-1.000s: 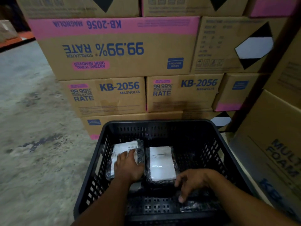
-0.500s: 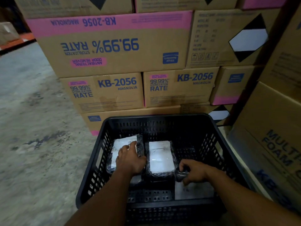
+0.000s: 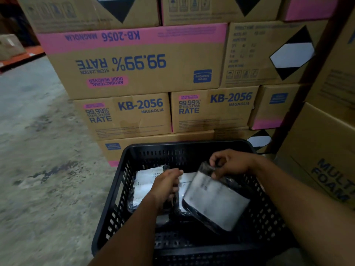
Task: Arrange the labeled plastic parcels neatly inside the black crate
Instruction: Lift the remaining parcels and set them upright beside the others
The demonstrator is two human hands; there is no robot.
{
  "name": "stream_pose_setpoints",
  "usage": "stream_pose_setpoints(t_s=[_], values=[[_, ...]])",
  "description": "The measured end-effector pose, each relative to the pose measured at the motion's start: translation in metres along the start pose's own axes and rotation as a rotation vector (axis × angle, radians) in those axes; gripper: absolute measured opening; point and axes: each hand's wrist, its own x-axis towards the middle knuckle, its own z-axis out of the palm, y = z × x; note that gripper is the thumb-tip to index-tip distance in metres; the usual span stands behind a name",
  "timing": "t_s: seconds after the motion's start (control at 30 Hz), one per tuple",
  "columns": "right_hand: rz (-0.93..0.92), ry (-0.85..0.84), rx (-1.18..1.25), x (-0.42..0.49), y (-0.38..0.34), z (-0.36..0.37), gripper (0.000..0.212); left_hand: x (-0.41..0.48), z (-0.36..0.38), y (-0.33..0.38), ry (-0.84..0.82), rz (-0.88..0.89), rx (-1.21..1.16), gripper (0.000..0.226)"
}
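The black crate (image 3: 115, 198) stands on the floor in front of me. Two labeled plastic parcels lie flat on its bottom: a left parcel (image 3: 143, 184) and a middle parcel (image 3: 185, 181), mostly hidden. My right hand (image 3: 230, 163) pinches the top edge of a third parcel (image 3: 215, 202), which hangs tilted above the crate's right half with its white label facing me. My left hand (image 3: 167, 184) reaches down between the two lying parcels, fingers curled; what it grips is hidden.
Stacked cardboard boxes (image 3: 134, 62) marked KB-2056 rise right behind the crate. More cartons (image 3: 326, 150) stand close on the right. Bare concrete floor (image 3: 38, 150) spreads to the left.
My right hand has lifted the third parcel off the crate's near right floor and raised it, tilted. My left hand slid right, from on top of the left parcel to the gap between the two.
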Motion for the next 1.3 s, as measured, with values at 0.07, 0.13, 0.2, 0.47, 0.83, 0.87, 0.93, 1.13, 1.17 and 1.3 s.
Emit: stream_pose_setpoints(t_s=[0.07,0.13,0.2,0.47,0.83,0.87,0.93,1.13,1.17,1.3], values=[[-0.027,0.088,0.195,0.004,-0.005,-0.001,0.027,0.002,-0.002,0.005,-0.080,-0.062,-0.098,0.048],[-0.030,0.173,0.382,0.009,0.001,0.008,0.025,0.006,-0.008,0.004,-0.034,-0.054,-0.080,0.049],[-0.009,0.257,0.528,0.015,0.011,0.023,0.020,0.009,-0.011,0.001,0.070,0.002,-0.060,0.044],[0.032,0.345,0.758,0.032,0.039,0.049,0.053,0.019,-0.007,0.011,0.407,0.188,-0.023,0.034],[0.252,0.593,0.761,0.071,0.087,0.078,0.062,0.029,-0.057,-0.051,0.273,0.102,1.066,0.077],[0.257,0.589,0.752,0.074,0.084,0.085,0.062,0.031,-0.058,-0.052,0.279,0.103,1.055,0.078],[0.235,0.559,0.691,0.083,0.078,0.099,0.061,0.033,-0.059,-0.050,0.292,0.098,1.031,0.079],[0.256,0.562,0.475,0.098,0.075,0.110,0.058,0.036,-0.063,-0.052,0.306,0.085,1.008,0.080],[0.256,0.564,0.453,0.098,0.075,0.109,0.058,0.037,-0.063,-0.051,0.307,0.084,1.005,0.080],[0.317,0.565,0.330,0.098,0.072,0.109,0.060,0.038,-0.061,-0.045,0.281,0.048,1.000,0.080]])
